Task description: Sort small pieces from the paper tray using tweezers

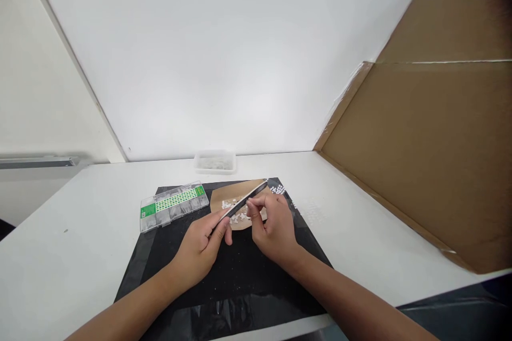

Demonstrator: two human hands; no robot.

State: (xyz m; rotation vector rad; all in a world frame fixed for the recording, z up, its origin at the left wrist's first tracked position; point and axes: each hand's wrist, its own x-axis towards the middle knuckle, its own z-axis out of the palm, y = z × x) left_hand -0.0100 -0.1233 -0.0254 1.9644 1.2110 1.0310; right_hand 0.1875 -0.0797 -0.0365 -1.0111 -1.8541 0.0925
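Note:
My left hand (202, 245) is closed on the lower left end of a thin dark strip with a pale edge (245, 201), which slants up to the right. Close to the strip's middle, the thumb and fingers of my right hand (274, 224) are pinched together; whatever they hold is too small to make out. Beneath the strip lies a brown paper sheet (218, 195) with several small white pieces (241, 217) scattered on it. The paper rests on a black mat (236, 277).
A clear compartment box with a green and white label (175, 205) sits at the mat's left. Behind is a translucent tray (215, 162). More white pieces (277, 189) lie at the mat's back right corner. Brown cardboard (432, 133) stands on the right of the white table (360, 240).

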